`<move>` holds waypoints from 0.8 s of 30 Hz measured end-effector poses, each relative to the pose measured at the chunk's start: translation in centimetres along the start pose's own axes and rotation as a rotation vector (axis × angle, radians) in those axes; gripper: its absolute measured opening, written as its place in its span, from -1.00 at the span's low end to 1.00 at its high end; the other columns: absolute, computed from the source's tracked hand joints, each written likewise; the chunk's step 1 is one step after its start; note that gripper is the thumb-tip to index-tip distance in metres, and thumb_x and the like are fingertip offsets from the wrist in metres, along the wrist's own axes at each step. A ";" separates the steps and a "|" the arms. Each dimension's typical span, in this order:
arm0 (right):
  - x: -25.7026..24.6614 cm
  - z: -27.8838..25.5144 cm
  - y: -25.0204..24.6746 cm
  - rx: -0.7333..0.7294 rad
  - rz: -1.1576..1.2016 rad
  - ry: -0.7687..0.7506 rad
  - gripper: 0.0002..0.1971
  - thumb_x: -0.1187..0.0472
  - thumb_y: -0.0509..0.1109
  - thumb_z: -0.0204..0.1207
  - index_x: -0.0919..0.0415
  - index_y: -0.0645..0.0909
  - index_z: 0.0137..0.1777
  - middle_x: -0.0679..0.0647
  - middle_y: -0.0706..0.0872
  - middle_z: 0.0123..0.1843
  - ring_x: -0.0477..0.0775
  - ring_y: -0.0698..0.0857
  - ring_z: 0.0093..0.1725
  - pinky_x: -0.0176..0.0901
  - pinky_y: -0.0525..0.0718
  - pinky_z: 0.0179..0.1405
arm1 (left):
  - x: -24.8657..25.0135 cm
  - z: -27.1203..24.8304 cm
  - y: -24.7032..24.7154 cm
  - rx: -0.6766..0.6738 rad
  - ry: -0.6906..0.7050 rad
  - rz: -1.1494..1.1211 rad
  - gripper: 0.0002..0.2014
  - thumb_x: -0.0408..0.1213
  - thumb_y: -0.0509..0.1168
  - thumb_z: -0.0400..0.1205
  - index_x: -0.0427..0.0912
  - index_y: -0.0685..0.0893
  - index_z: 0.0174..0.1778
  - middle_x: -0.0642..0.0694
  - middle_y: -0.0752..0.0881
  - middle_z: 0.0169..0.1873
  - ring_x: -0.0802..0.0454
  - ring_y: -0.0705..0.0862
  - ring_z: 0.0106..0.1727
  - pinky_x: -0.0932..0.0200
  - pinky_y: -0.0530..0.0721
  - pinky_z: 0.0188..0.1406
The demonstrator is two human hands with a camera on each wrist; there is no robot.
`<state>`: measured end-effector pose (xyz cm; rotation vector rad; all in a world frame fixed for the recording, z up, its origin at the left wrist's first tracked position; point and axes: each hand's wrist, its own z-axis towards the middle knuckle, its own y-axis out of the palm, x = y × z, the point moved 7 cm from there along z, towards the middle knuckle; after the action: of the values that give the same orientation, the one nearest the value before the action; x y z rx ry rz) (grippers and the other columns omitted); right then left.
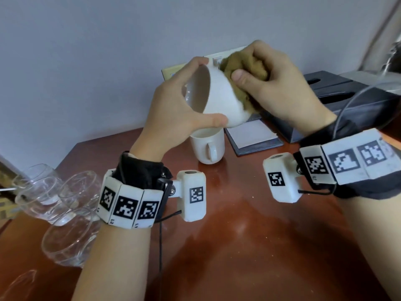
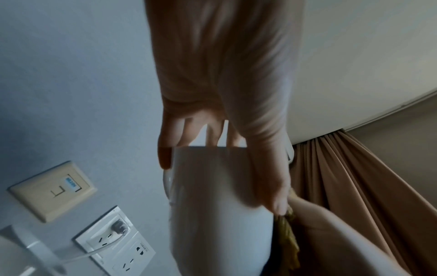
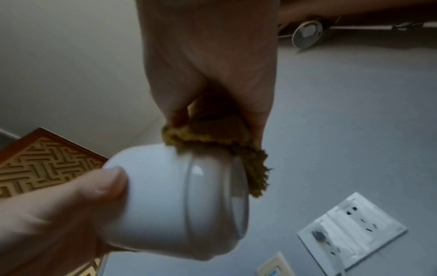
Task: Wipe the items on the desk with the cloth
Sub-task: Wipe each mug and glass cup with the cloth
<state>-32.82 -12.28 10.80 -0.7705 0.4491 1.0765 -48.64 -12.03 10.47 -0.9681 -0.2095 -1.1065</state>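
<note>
reddish wooden desk (image 1: 249, 235) spans below both raised hands; black tissue box (image 1: 351, 94) sits on it behind and right of the right hand, notepad folder (image 1: 256, 135) just under that hand; cluster of clear glasses (image 1: 56, 203) well off to the left of the left wrist; second white mug (image 1: 208, 146) stands upright on the desk directly below the held one; held white mug (image 1: 219, 98) is in the air, tipped on its side, mouth toward the left hand, base toward the right; left hand (image 1: 173, 105) is clamped on it, thumb along the lower wall, fingers over the rim; right hand (image 1: 275, 83) grips a bunched mustard cloth (image 1: 245, 68), thumb pressing it onto the mug's base end; head view alone shows the desk and both wrists raised; left wrist view alone shows fingers (image 2: 212, 134) hooked over the rim, wall sockets (image 2: 118, 242) and a tan curtain (image 2: 354, 186) beyond; right wrist view alone shows the mug's base ring (image 3: 220, 196) with cloth draped over its upper edge, and a patterned wooden panel (image 3: 42, 160) behind the left thumb (image 3: 101, 184)
</note>
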 end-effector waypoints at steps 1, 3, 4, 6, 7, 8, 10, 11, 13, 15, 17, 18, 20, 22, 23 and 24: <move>-0.9 -0.2 0.6 -0.041 0.011 -0.056 -0.76 0.14 0.36 0.39 0.26 0.56 0.00 0.11 0.63 -0.09 -0.10 0.55 -0.08 -0.27 0.49 -0.04 | -0.3 0.0 -0.2 0.023 -0.017 -0.015 -0.19 0.06 0.59 0.08 0.14 0.52 0.29 0.08 0.70 0.16 -0.05 0.71 0.14 -0.09 0.68 0.16; -3.1 -0.8 2.1 -0.104 -0.028 -0.191 -0.71 0.21 0.42 0.34 0.30 0.60 0.05 0.14 0.60 0.03 -0.10 0.56 0.01 -0.30 0.48 0.08 | -0.7 0.1 -0.3 0.063 -0.059 -0.057 -0.27 -0.03 0.63 0.10 0.03 0.57 0.22 0.13 0.74 -0.02 0.11 0.73 -0.04 0.13 0.71 0.00; -3.9 -1.1 2.7 -0.117 -0.055 -0.257 -0.70 0.22 0.44 0.33 0.29 0.61 0.05 0.17 0.59 0.06 -0.07 0.56 0.06 -0.26 0.49 0.12 | -0.7 0.1 -0.1 0.076 -0.073 -0.070 -0.34 -0.09 0.63 0.11 0.02 0.58 0.13 0.19 0.73 -0.15 0.25 0.70 -0.15 0.30 0.65 -0.12; -4.7 -1.3 3.3 -0.105 -0.078 -0.317 -0.72 0.21 0.45 0.33 0.27 0.64 0.03 0.15 0.60 0.06 -0.01 0.59 0.08 -0.16 0.54 0.13 | -0.7 0.1 0.3 0.088 -0.100 -0.071 -0.35 -0.09 0.61 0.07 0.00 0.61 0.10 0.25 0.70 -0.24 0.43 0.66 -0.21 0.46 0.57 -0.20; -4.6 -1.1 3.2 -0.081 -0.069 -0.303 -0.74 0.21 0.45 0.34 0.26 0.64 0.03 0.11 0.60 0.02 -0.05 0.59 0.05 -0.20 0.54 0.10 | -0.5 0.1 0.6 0.087 -0.107 -0.072 -0.27 -0.05 0.61 0.03 -0.06 0.63 0.15 0.25 0.71 -0.21 0.44 0.67 -0.17 0.44 0.59 -0.16; -4.2 -0.9 2.8 -0.048 -0.040 -0.267 -0.75 0.21 0.43 0.36 0.23 0.63 0.03 0.06 0.60 0.00 -0.11 0.59 0.01 -0.27 0.54 0.07 | -0.4 0.1 0.8 0.078 -0.099 -0.070 -0.20 0.00 0.61 0.01 -0.08 0.63 0.22 0.25 0.73 -0.17 0.39 0.69 -0.10 0.38 0.63 -0.09; -2.6 -0.2 1.9 0.033 0.075 -0.150 -0.79 0.20 0.39 0.40 0.16 0.58 0.03 0.02 0.65 -0.02 -0.16 0.62 -0.02 -0.31 0.55 0.05 | -0.1 0.0 1.0 0.053 -0.061 -0.029 -0.14 0.03 0.60 0.06 -0.03 0.58 0.34 0.22 0.74 -0.04 0.24 0.71 0.02 0.22 0.68 0.06; -1.4 0.0 1.3 0.083 0.131 -0.071 -0.81 0.20 0.37 0.42 0.15 0.56 0.02 0.00 0.68 -0.06 -0.15 0.64 -0.05 -0.29 0.58 0.02 | 0.0 0.1 1.0 0.050 -0.046 0.000 -0.15 0.02 0.60 0.09 -0.01 0.56 0.36 0.17 0.73 0.03 0.16 0.70 0.08 0.13 0.69 0.11; 1.3 0.3 0.3 0.162 0.186 0.111 -0.88 0.18 0.35 0.50 0.16 0.52 -0.02 -0.05 0.64 -0.21 -0.17 0.61 -0.20 -0.29 0.59 -0.15 | -0.3 0.1 0.3 0.081 -0.022 0.010 -0.15 0.04 0.59 0.10 0.01 0.53 0.36 0.11 0.68 0.17 0.08 0.67 0.19 0.01 0.67 0.20; 3.5 0.3 0.3 0.144 0.220 0.264 -0.81 0.12 0.31 0.58 0.26 0.53 0.02 0.00 0.64 -0.20 -0.11 0.62 -0.19 -0.16 0.66 -0.11 | -0.6 0.1 -0.7 0.145 -0.025 -0.024 -0.16 0.04 0.57 0.11 -0.01 0.53 0.36 0.11 0.65 0.21 0.12 0.64 0.24 0.00 0.67 0.23; 4.1 0.0 1.0 0.075 0.287 0.326 -0.64 0.02 0.30 0.54 0.34 0.54 0.12 0.09 0.68 -0.07 0.01 0.67 -0.06 0.06 0.67 0.09 | -1.0 0.1 -1.7 0.208 -0.041 -0.123 -0.23 -0.03 0.57 0.13 -0.08 0.55 0.29 0.19 0.66 0.10 0.26 0.64 0.12 0.00 0.73 0.13; 3.9 -0.2 1.5 0.037 0.320 0.337 -0.64 0.01 0.31 0.56 0.32 0.53 0.14 0.10 0.68 -0.03 0.02 0.67 -0.02 0.11 0.66 0.15 | -1.2 0.1 -2.0 0.235 -0.048 -0.184 -0.28 -0.09 0.58 0.15 -0.12 0.55 0.25 0.23 0.66 0.03 0.32 0.65 0.04 0.00 0.76 0.06; 3.1 -0.4 2.4 -0.005 0.339 0.314 -0.79 0.11 0.30 0.63 0.23 0.49 0.12 0.09 0.66 -0.01 0.02 0.66 0.00 0.12 0.67 0.16 | -1.5 0.0 -2.5 0.267 -0.056 -0.253 -0.37 -0.14 0.57 0.18 -0.12 0.56 0.17 0.23 0.67 -0.04 0.37 0.66 -0.03 0.06 0.78 -0.04; 2.1 -0.5 2.5 0.030 0.300 0.249 -0.86 0.15 0.31 0.63 0.19 0.45 0.07 0.05 0.63 -0.07 -0.01 0.63 -0.06 0.05 0.68 0.07 | -1.6 0.0 -2.7 0.272 -0.059 -0.278 -0.44 -0.15 0.56 0.20 -0.08 0.56 0.11 0.22 0.68 -0.06 0.37 0.67 -0.02 0.11 0.76 -0.08; 1.6 -0.6 2.3 0.063 0.268 0.211 -0.86 0.14 0.32 0.62 0.16 0.44 0.04 -0.01 0.62 -0.12 -0.06 0.62 -0.11 -0.04 0.66 0.00 | -1.6 0.0 -2.7 0.265 -0.058 -0.291 -0.48 -0.17 0.56 0.22 -0.05 0.57 0.07 0.23 0.69 -0.07 0.37 0.68 -0.01 0.13 0.75 -0.11; 1.1 -0.6 2.0 0.101 0.228 0.174 -0.85 0.13 0.34 0.60 0.14 0.42 0.02 -0.07 0.60 -0.16 -0.14 0.60 -0.16 -0.18 0.63 -0.07 | -1.5 0.0 -2.7 0.256 -0.055 -0.304 -0.52 -0.19 0.56 0.23 -0.02 0.58 0.04 0.25 0.70 -0.09 0.38 0.68 0.00 0.15 0.73 -0.14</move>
<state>-34.11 -11.53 9.00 -0.7385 0.7484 1.1923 -51.62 -11.32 11.06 -0.7521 -0.5441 -1.2944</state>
